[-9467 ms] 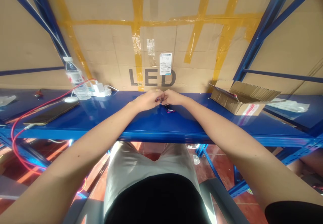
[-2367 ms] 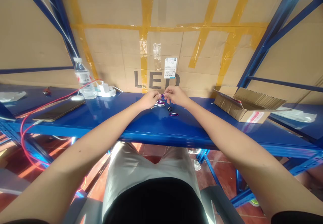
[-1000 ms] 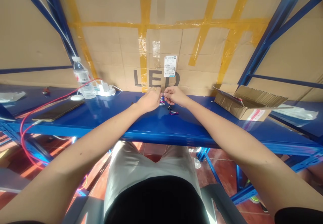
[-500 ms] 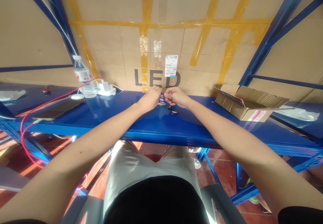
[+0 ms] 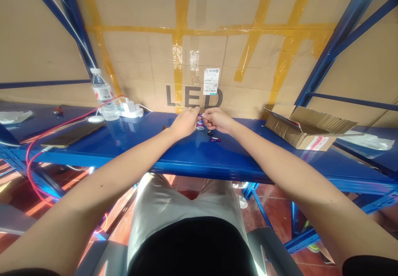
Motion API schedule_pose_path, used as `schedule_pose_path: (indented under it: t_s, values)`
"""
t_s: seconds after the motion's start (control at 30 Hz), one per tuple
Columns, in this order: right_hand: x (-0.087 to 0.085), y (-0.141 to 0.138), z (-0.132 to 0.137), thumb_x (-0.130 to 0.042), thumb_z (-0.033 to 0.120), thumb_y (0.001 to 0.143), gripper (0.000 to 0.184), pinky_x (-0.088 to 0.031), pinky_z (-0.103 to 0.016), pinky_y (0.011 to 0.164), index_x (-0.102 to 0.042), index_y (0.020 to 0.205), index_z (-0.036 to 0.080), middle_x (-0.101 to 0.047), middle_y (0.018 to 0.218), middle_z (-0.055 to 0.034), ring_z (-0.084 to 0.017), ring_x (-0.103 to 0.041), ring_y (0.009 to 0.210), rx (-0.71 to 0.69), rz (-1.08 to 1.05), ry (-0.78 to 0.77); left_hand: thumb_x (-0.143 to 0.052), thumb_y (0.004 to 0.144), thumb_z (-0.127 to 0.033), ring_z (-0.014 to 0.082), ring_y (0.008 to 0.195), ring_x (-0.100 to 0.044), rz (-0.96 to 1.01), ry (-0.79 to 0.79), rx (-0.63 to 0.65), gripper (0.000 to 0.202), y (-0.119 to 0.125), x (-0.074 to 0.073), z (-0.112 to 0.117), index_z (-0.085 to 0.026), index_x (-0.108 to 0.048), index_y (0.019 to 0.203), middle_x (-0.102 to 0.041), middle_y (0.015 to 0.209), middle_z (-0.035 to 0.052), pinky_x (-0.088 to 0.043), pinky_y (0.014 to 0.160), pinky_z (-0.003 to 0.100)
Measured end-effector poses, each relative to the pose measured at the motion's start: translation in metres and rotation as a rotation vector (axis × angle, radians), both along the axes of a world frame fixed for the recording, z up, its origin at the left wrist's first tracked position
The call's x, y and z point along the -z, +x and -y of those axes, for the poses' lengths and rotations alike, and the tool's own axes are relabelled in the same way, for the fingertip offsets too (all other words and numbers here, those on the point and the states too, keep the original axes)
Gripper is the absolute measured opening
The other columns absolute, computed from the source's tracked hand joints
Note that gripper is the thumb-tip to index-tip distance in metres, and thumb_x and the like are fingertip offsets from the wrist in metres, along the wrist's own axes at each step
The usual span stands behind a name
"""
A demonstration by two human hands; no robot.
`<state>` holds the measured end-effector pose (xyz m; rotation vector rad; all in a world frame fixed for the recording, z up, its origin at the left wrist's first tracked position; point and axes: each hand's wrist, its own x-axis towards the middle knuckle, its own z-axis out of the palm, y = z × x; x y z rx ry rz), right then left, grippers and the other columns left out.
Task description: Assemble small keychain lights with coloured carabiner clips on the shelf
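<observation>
My left hand (image 5: 185,120) and my right hand (image 5: 218,119) meet over the blue tabletop, close to the back edge. Both have their fingers closed in a pinch on a bunch of small carabiners (image 5: 200,124), purple and silver, that hangs between them. The fingertips partly hide it, and its single pieces are too small to make out well. Just below the right hand lies a small black piece (image 5: 210,133). Nearer to me, a purple-pink carabiner (image 5: 215,139) rests flat on the blue tabletop (image 5: 199,155).
An open cardboard box (image 5: 311,128) stands at right. To the left are a water bottle (image 5: 105,97), a white power strip (image 5: 132,111), a phone (image 5: 73,135) and a red cable (image 5: 31,155). A large taped carton (image 5: 139,60) walls off the back.
Hardly anything differs. The fingers of both hands have shifted slightly around the bunch of carabiners, and the loose pieces on the table lie as before.
</observation>
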<state>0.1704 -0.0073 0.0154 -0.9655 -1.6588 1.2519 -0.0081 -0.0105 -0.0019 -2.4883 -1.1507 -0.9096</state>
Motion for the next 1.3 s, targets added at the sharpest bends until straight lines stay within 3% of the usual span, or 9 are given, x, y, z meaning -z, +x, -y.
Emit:
schedule_pose_path:
  t_s: [0.1,0.23,0.4,0.5,0.6,0.73,0.87,1.0,1.3]
  values:
    - [0.001,-0.003,-0.003,-0.057,0.008,0.09,0.022,-0.033,-0.021,0.042,-0.047,0.075,0.022,-0.053,0.056,0.0023,-0.011,-0.044,0.047,0.098,0.157,0.269,-0.049,0.099,-0.024,0.0297,0.087,-0.065,0.088,-0.098,-0.032,0.015,-0.001,-0.001,0.001,-0.02,-0.057,0.111,-0.069,0.094,0.0125,-0.048,0.075,0.038]
    - [0.003,-0.001,-0.008,-0.054,0.007,0.088,0.022,-0.037,-0.024,0.051,-0.047,0.073,0.022,-0.055,0.059,0.0019,-0.014,-0.049,0.055,0.143,0.333,0.501,-0.053,0.099,-0.035,0.0239,0.077,-0.065,0.207,-0.331,0.063,0.017,-0.003,-0.005,-0.004,-0.021,-0.061,0.094,-0.07,0.085,0.0072,-0.047,0.069,0.033]
    - [0.004,0.005,-0.01,-0.053,0.008,0.088,0.019,-0.037,-0.025,0.057,-0.049,0.075,0.022,-0.056,0.064,0.0014,-0.016,-0.05,0.062,0.127,0.407,0.629,-0.045,0.102,-0.046,0.0162,0.052,-0.054,0.378,-0.778,0.153,0.037,-0.007,-0.011,-0.01,-0.018,-0.062,0.084,-0.069,0.074,0.0075,-0.044,0.056,0.033]
    - [0.003,0.007,-0.01,-0.051,0.008,0.088,0.019,-0.038,-0.025,0.059,-0.05,0.076,0.022,-0.056,0.064,0.0016,-0.015,-0.051,0.063,0.098,0.398,0.634,-0.047,0.102,-0.044,0.0135,0.047,-0.047,0.407,-0.888,0.246,0.039,-0.01,-0.013,-0.009,-0.018,-0.059,0.074,-0.062,0.063,0.0061,-0.039,0.052,0.031]
    - [0.003,0.006,-0.009,-0.052,0.006,0.086,0.019,-0.038,-0.025,0.059,-0.05,0.074,0.021,-0.057,0.063,0.0018,-0.015,-0.051,0.062,0.072,0.375,0.595,-0.051,0.099,-0.037,0.0123,0.048,-0.041,0.381,-0.788,0.285,0.038,-0.011,-0.013,-0.006,-0.019,-0.053,0.066,-0.05,0.056,0.0005,-0.037,0.054,0.03]
    - [0.003,0.004,-0.011,-0.054,0.006,0.084,0.02,-0.038,-0.025,0.057,-0.05,0.071,0.021,-0.057,0.06,0.0016,-0.015,-0.052,0.06,0.119,0.362,0.56,-0.054,0.095,-0.03,0.0146,0.056,-0.043,0.331,-0.512,0.205,0.037,-0.008,-0.009,-0.006,-0.02,-0.046,0.06,-0.046,0.057,-0.0012,-0.036,0.06,0.03]
    - [0.004,0.003,-0.014,-0.055,0.007,0.086,0.021,-0.036,-0.024,0.054,-0.05,0.071,0.021,-0.056,0.058,0.0013,-0.014,-0.05,0.057,0.169,0.347,0.529,-0.05,0.096,-0.028,0.0193,0.067,-0.054,0.266,-0.297,0.144,0.031,-0.005,-0.002,-0.008,-0.02,-0.051,0.065,-0.057,0.066,0.0024,-0.04,0.066,0.032]
    - [0.004,0.001,-0.013,-0.056,0.006,0.088,0.023,-0.036,-0.023,0.05,-0.05,0.072,0.021,-0.055,0.056,0.0021,-0.012,-0.048,0.052,0.189,0.332,0.454,-0.047,0.097,-0.024,0.0242,0.084,-0.065,0.168,-0.135,0.096,0.024,-0.005,0.0,-0.004,-0.02,-0.066,0.084,-0.071,0.085,0.008,-0.046,0.076,0.033]
    - [-0.002,-0.002,0.002,-0.051,0.007,0.097,0.027,-0.032,-0.02,0.04,-0.045,0.075,0.021,-0.05,0.053,0.0044,-0.009,-0.041,0.041,0.154,0.27,0.23,-0.041,0.102,-0.026,0.0304,0.098,-0.071,-0.066,-0.029,-0.029,0.031,-0.006,-0.005,0.004,-0.015,-0.07,0.107,-0.075,0.102,0.0152,-0.051,0.078,0.036]
